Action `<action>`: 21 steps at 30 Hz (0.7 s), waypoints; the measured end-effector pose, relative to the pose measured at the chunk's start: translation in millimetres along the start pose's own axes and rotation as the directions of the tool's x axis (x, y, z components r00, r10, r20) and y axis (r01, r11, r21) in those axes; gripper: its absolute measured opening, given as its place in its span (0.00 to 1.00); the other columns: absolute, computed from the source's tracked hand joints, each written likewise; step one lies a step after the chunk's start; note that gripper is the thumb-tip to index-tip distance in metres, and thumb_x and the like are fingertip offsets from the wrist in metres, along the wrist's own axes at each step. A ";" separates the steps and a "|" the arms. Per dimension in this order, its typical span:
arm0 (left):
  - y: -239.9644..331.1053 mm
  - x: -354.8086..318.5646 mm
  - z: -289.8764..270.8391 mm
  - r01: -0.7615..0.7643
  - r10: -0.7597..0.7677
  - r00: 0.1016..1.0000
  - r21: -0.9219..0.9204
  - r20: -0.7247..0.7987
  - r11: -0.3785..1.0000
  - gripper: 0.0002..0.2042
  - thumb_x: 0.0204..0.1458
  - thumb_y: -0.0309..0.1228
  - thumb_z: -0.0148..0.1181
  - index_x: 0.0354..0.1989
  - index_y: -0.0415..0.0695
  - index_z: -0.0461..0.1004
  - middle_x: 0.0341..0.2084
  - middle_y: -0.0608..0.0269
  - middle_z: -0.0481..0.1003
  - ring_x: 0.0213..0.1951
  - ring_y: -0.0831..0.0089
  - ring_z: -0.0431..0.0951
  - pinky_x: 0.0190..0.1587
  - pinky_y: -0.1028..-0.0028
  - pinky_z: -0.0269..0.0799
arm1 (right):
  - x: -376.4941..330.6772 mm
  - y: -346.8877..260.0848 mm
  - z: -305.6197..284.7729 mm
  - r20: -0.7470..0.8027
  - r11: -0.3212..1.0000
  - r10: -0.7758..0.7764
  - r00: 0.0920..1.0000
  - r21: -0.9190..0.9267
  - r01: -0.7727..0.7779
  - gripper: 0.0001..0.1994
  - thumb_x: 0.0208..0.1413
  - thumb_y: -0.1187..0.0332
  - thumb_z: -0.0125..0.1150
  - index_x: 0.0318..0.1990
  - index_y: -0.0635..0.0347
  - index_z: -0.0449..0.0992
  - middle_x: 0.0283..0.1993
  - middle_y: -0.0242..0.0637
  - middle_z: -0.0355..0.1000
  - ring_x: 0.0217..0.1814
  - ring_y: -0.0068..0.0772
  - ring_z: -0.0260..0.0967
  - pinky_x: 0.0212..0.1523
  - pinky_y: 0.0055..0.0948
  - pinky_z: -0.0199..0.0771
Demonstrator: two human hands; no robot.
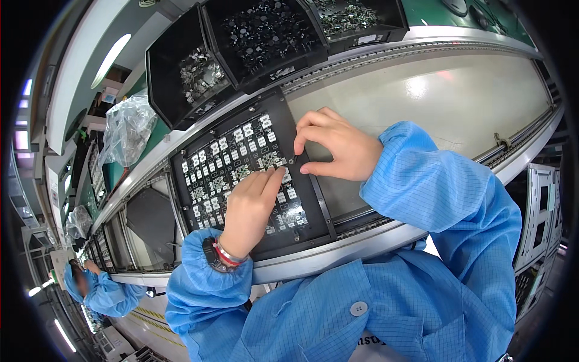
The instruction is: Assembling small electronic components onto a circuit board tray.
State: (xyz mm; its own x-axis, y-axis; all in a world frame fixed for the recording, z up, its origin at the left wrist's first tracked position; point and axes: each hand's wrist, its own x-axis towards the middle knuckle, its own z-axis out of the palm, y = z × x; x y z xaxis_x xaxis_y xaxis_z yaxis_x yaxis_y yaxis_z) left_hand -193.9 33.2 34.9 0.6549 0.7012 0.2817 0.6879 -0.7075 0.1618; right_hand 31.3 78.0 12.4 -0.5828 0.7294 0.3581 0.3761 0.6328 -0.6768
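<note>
A black fixture tray lies before me, holding a circuit board panel covered with rows of small whitish and silvery components. My left hand is over the panel's right half, its fingers close together and bent, fingertips down on the components. Whether a small part is between them is hidden. To its right, my right hand hovers at the tray's right edge. Its thumb and index finger are apart beside a small dark piece at that edge, and nothing shows between them.
Behind the tray stand black bins of small metal parts: a left bin, a middle bin and a right bin. A conveyor rail runs along the far side. Clear plastic bags lie left. A co-worker in blue is farther left.
</note>
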 end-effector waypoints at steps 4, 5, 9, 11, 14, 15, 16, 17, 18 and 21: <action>-6.9 -1.6 -4.3 -0.007 0.007 0.998 -0.002 0.057 1.000 0.18 0.39 0.20 0.52 0.43 0.35 0.71 0.32 0.54 0.74 0.34 0.60 0.75 0.37 0.66 0.72 | -1.7 1.9 6.3 0.021 0.999 -0.048 0.999 0.010 0.048 0.11 0.45 0.67 0.65 0.35 0.55 0.71 0.45 0.36 0.63 0.51 0.42 0.58 0.53 0.36 0.59; -9.0 -1.6 -5.0 -0.004 0.004 0.999 -0.001 0.054 1.000 0.18 0.39 0.20 0.52 0.43 0.35 0.71 0.32 0.54 0.74 0.34 0.60 0.75 0.37 0.66 0.72 | -2.1 2.5 8.5 0.036 0.997 -0.082 0.996 0.012 0.082 0.10 0.46 0.67 0.64 0.35 0.55 0.71 0.44 0.36 0.63 0.50 0.42 0.58 0.52 0.36 0.60; -12.2 -4.3 -7.8 -0.185 0.179 0.982 0.117 0.059 0.976 0.19 0.39 0.23 0.54 0.44 0.37 0.71 0.30 0.57 0.73 0.32 0.66 0.74 0.34 0.71 0.72 | -1.2 -4.5 19.9 0.058 0.947 -0.320 0.946 0.004 0.320 0.07 0.46 0.67 0.61 0.30 0.54 0.70 0.37 0.34 0.65 0.44 0.42 0.61 0.47 0.37 0.63; -13.2 -2.0 -8.6 -0.350 0.342 0.937 0.255 0.074 0.901 0.19 0.39 0.25 0.54 0.43 0.38 0.72 0.24 0.62 0.71 0.29 0.71 0.72 0.32 0.75 0.70 | -3.3 -10.5 22.0 0.120 0.938 -0.342 0.932 -0.012 0.346 0.06 0.46 0.68 0.61 0.30 0.54 0.70 0.36 0.34 0.66 0.43 0.41 0.62 0.47 0.37 0.62; -11.5 -1.5 -11.2 -0.411 0.371 0.909 0.263 0.190 0.873 0.13 0.39 0.26 0.55 0.36 0.38 0.73 0.26 0.61 0.72 0.30 0.70 0.73 0.33 0.74 0.71 | -7.8 -13.6 26.8 0.170 0.915 -0.388 0.906 -0.045 0.401 0.05 0.46 0.70 0.61 0.30 0.54 0.71 0.34 0.33 0.66 0.42 0.40 0.63 0.47 0.36 0.62; -10.8 -0.1 -12.9 -0.402 0.365 0.913 0.257 0.181 0.879 0.13 0.40 0.26 0.55 0.37 0.38 0.73 0.23 0.64 0.69 0.28 0.72 0.72 0.32 0.75 0.70 | -7.9 -14.0 26.0 0.177 0.915 -0.392 0.903 -0.026 0.402 0.05 0.46 0.70 0.61 0.30 0.54 0.71 0.34 0.33 0.66 0.43 0.40 0.63 0.47 0.36 0.62; -9.1 0.3 -13.2 -0.355 0.323 0.933 0.259 0.158 0.898 0.13 0.41 0.26 0.54 0.38 0.38 0.72 0.22 0.65 0.68 0.28 0.73 0.72 0.31 0.75 0.70 | -7.8 -14.8 25.1 0.182 0.916 -0.393 0.902 -0.007 0.401 0.05 0.46 0.70 0.61 0.30 0.55 0.71 0.34 0.33 0.67 0.43 0.40 0.63 0.47 0.36 0.62; -9.4 0.8 -14.2 -0.342 0.314 0.938 0.251 0.147 0.906 0.14 0.41 0.26 0.54 0.38 0.38 0.72 0.23 0.65 0.68 0.28 0.73 0.72 0.31 0.76 0.70 | -7.2 -16.0 23.5 0.219 0.908 -0.403 0.889 -0.026 0.418 0.06 0.45 0.69 0.62 0.30 0.55 0.71 0.35 0.33 0.67 0.43 0.39 0.63 0.48 0.35 0.62; -10.1 1.1 -14.9 -0.329 0.304 0.943 0.242 0.135 0.913 0.14 0.41 0.26 0.54 0.39 0.38 0.72 0.23 0.65 0.68 0.28 0.73 0.72 0.31 0.76 0.71 | -6.9 -17.4 23.8 0.225 0.900 -0.419 0.880 -0.027 0.435 0.06 0.45 0.69 0.62 0.30 0.55 0.71 0.35 0.33 0.67 0.43 0.39 0.63 0.48 0.35 0.62; -12.8 2.0 -11.5 -0.322 0.292 0.944 0.227 0.155 0.919 0.13 0.40 0.25 0.54 0.38 0.39 0.71 0.27 0.64 0.69 0.28 0.73 0.73 0.30 0.76 0.71 | -9.3 -19.3 27.5 0.211 0.853 -0.467 0.859 -0.147 0.500 0.07 0.41 0.67 0.63 0.28 0.56 0.72 0.34 0.31 0.65 0.42 0.34 0.63 0.49 0.33 0.62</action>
State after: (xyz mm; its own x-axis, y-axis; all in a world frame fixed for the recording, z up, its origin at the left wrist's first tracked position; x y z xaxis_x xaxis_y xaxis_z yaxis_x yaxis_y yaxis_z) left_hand -204.9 42.7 44.3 0.8677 0.4684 0.1663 0.4923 -0.8563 -0.1563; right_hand 9.6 51.8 4.5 -0.8279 0.2758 0.4884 0.1348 0.9431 -0.3041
